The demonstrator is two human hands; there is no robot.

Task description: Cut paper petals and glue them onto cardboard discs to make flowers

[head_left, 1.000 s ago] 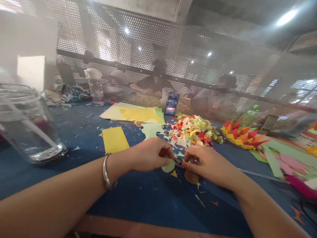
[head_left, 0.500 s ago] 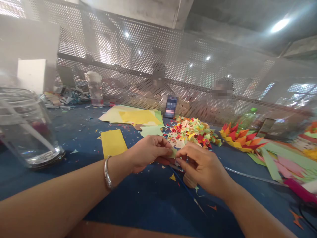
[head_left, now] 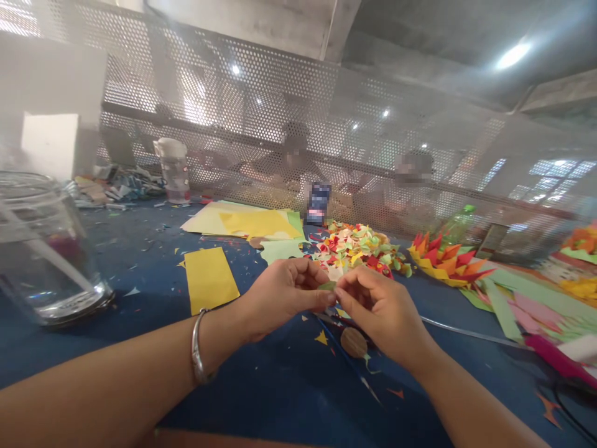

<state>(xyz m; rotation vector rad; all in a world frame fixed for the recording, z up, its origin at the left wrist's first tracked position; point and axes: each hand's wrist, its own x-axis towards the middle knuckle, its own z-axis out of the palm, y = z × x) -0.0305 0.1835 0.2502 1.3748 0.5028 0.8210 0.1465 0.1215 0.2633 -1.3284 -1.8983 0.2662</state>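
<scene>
Between my two hands is a small piece of light green paper [head_left: 328,286], pinched by the fingertips of both. My left hand [head_left: 289,289], with a silver bangle on the wrist, is closed on its left side. My right hand [head_left: 380,308] grips its right edge between thumb and forefinger. Just beyond lies a heap of small cut paper pieces [head_left: 357,246] in red, orange, yellow, green and pink. Below the hands are a round wooden disc [head_left: 353,343], a thin blue stick [head_left: 347,361] and a yellow paper scrap [head_left: 321,337].
Yellow paper [head_left: 211,280] and stacked sheets [head_left: 242,221] lie to the left, near a glass jar [head_left: 46,261]. A phone [head_left: 319,204] stands at the back before a perforated screen [head_left: 205,81]; people sit behind it. On the right are an orange-red paper flower [head_left: 448,260] and a magenta-handled tool [head_left: 555,359].
My fingers have shifted slightly around the green paper, which now shows edge-on. The wooden disc is more exposed beside my right hand. The whole view has moved a little.
</scene>
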